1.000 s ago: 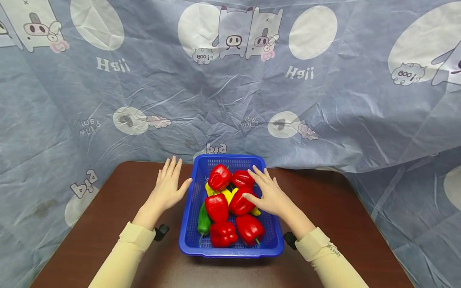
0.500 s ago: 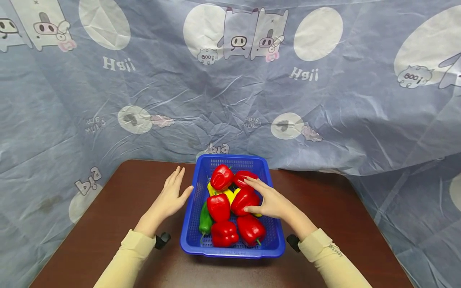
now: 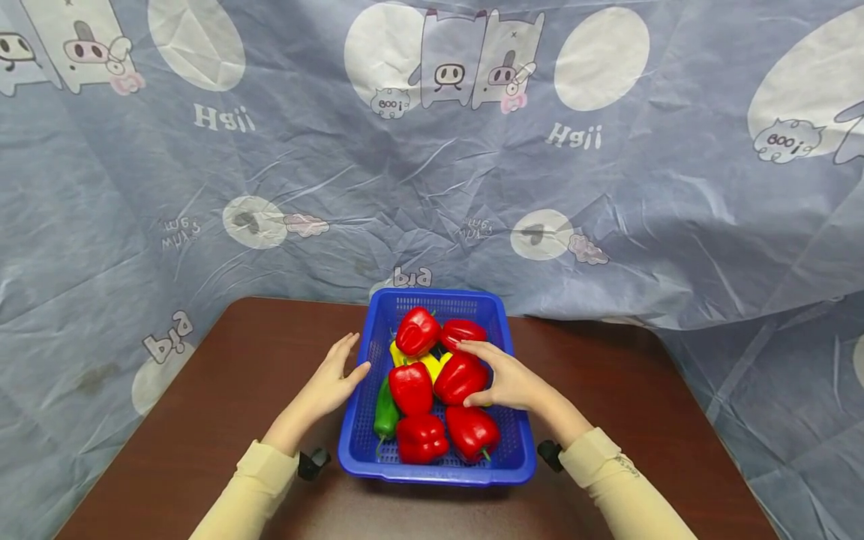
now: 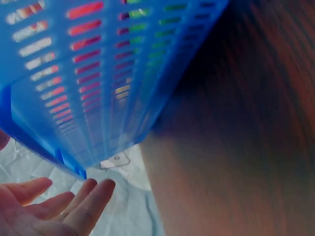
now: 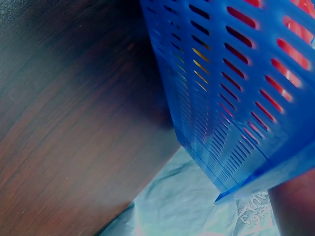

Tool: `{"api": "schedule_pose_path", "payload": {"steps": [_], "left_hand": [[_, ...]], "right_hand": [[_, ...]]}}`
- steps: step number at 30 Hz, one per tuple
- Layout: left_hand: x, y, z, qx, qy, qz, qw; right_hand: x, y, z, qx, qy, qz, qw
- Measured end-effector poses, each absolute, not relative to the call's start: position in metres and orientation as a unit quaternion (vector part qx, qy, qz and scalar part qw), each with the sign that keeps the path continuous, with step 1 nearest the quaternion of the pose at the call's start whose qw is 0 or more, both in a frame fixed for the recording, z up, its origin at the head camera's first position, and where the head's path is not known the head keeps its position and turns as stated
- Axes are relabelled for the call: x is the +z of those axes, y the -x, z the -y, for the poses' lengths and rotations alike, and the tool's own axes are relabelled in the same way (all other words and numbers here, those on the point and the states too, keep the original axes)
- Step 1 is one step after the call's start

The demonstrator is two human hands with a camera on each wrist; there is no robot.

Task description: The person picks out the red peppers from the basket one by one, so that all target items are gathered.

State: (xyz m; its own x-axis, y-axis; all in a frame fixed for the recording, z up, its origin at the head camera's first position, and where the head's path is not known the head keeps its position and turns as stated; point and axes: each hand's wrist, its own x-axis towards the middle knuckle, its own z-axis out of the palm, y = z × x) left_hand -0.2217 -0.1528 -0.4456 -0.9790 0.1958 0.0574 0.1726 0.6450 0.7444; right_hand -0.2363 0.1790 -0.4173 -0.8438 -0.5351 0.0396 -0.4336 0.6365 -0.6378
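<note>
Inspecting remotely, I find the left grip (image 3: pixel 331 385) wide, its thumb spread from the fingers just beside the left rim of a blue basket (image 3: pixel 439 474); whether the thumb touches that rim, I cannot tell. The right grip (image 3: pixel 511 381) reaches over the opposite rim and is also wide, set about a red pepper (image 3: pixel 459 379) in the basket, with fingertips at its far edge and thumb at its near edge (contact cannot be confirmed from the three views). Five further red peppers (image 3: pixel 411 388) lie around the right grip: two beyond its fingertips, one to its left, two nearer the wearer. Yellow produce (image 3: pixel 425 363), partly covered by the reds, shows between the two grips. A green pepper (image 3: pixel 386 412) lies right of the left grip, slightly nearer the wearer. The basket stands on a brown tabletop (image 3: pixel 250 360) between both grips; a printed blue-grey sheet (image 3: pixel 432 172) hangs beyond them.
</note>
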Motion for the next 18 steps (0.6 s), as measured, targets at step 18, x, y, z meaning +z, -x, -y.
{"api": "schedule_pose_path", "payload": {"steps": [18], "left_hand": [[-0.456, 0.218, 0.143, 0.477, -0.065, -0.876, 0.002]], "right_hand": [[-0.425, 0.247, -0.175, -0.303, 0.288, -0.904, 0.091]]}}
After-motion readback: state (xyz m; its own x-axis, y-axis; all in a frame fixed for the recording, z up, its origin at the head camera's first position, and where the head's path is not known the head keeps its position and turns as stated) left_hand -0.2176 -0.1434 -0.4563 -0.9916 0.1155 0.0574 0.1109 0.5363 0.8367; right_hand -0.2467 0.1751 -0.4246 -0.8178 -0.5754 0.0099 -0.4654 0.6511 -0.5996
